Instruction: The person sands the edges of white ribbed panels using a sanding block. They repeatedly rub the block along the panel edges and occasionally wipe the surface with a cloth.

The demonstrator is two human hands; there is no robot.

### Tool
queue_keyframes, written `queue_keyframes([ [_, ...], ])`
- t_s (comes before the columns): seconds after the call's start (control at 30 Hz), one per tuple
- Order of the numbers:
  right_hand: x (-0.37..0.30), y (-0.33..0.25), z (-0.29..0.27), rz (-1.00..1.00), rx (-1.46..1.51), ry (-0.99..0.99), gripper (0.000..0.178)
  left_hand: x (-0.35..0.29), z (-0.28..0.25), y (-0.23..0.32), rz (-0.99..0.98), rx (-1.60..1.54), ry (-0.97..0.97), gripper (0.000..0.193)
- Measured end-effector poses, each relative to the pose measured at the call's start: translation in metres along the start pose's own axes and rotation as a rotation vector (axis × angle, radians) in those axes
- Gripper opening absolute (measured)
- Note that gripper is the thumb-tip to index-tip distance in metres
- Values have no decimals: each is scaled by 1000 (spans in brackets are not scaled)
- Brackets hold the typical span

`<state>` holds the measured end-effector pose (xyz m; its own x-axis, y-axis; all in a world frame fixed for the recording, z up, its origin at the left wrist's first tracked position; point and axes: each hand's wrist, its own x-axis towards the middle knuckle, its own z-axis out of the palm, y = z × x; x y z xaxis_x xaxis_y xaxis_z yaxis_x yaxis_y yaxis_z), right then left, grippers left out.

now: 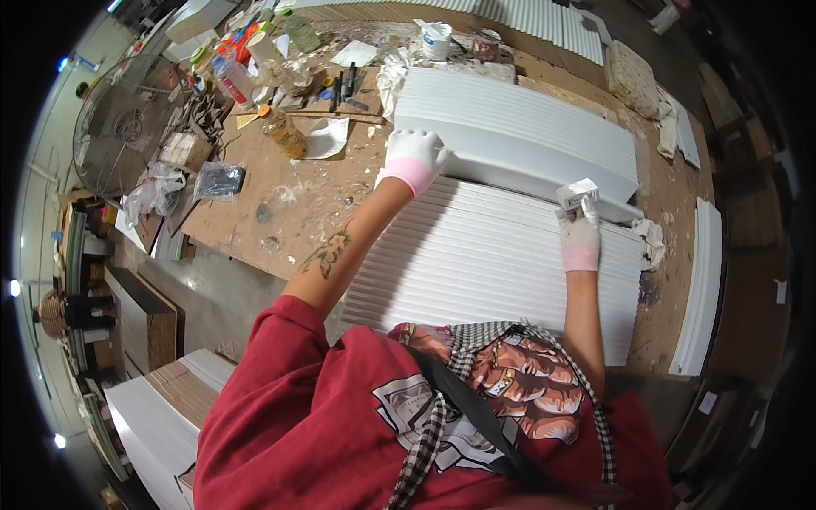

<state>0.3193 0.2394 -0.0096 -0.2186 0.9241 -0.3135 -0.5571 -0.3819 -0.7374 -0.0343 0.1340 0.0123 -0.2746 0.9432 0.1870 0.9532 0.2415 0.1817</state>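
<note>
My left hand (415, 160), in a white glove with a pink cuff, is closed at the left end of a long smooth white strip (518, 172). Its fingers curl over the strip's end. In my right hand (580, 234), gloved alike, is a small white block (577, 192) with dark marks, pinched above the strip's right part. Ridged white panels (493, 255) lie in a stack on the near side. Beyond the strip, another ridged white panel (518, 110) lies on the workbench. The underside of the block is hidden.
The brown workbench (246, 195) holds an orange-capped bottle (283, 132), a white tub (436, 41), papers and dark tools on its left and far parts. A caged fan (127, 127) stands left. White strips (699, 289) lean at the right edge. A person (59, 313) is far left.
</note>
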Motion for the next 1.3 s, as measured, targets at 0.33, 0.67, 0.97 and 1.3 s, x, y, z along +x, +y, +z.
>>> queue_keyframes([
  [0.33, 27, 73, 198, -323, -1220, -444, 45, -18, 20, -54, -588, -264, -190, 58],
  [0.67, 43, 177, 291, -739, -1695, -385, 40, -17, 20, -57, -616, -313, -186, 54],
  [0.97, 59, 165, 268, -741, -1620, -296, 40, -16, 27, -60, -600, -337, -180, 53],
  [1.3, 71, 99, 191, -642, -1650, -81, 40, -18, 72, -85, -456, -320, -129, 57],
])
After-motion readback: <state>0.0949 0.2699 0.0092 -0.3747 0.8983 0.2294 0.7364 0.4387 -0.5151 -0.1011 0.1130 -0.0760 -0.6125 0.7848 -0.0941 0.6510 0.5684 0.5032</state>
